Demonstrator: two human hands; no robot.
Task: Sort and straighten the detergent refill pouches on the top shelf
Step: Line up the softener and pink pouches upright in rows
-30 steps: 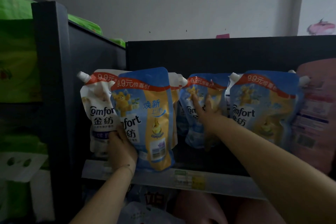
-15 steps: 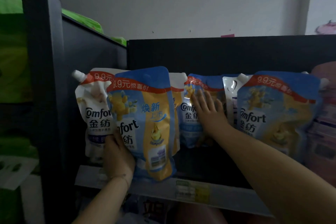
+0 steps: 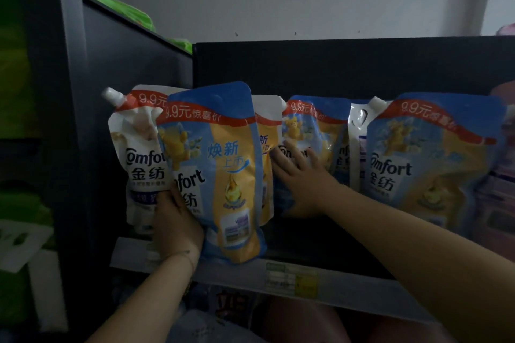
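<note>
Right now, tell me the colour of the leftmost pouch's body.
White, with a red price band across the top of the leftmost pouch; the head view shows it.

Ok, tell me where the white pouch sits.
In the head view, the white pouch stands at the shelf's far left, partly behind the blue-and-yellow pouch gripped by the left hand.

Dim, underexposed pic w/ soft motion blur, wide-angle bending at edges, deep shadow inside shelf (image 3: 306, 248).
</note>
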